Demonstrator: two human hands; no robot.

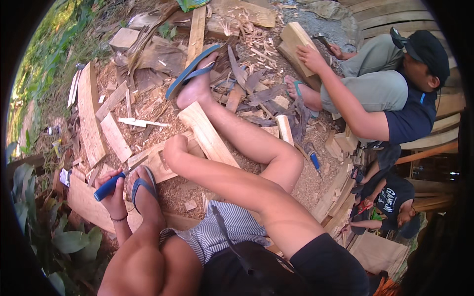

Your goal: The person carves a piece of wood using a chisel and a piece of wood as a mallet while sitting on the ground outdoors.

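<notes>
At the left, my left hand [116, 193] is closed around a blue cylindrical handle [109, 186]; I see no blade or shaft on it. That hand is beside my sandaled left foot. My right hand [175, 148] is bent down at the near left side of a pale wooden block [207, 134], touching or very close to it. Its fingers are hidden, so I cannot tell whether they grip anything. The block slants between my legs, above other flat wood pieces [157, 159]. A whitish split stick [142, 122] lies on the shavings beyond my hands.
A blue-handled tool [314, 160] lies right of my bent knee. At the upper right a person [365, 106] holds a thick wooden block [300, 49]. Another person [390, 197] sits farther right. Planks [89, 116], offcuts and wood shavings cover the ground; leafy plants [74, 241] edge the left.
</notes>
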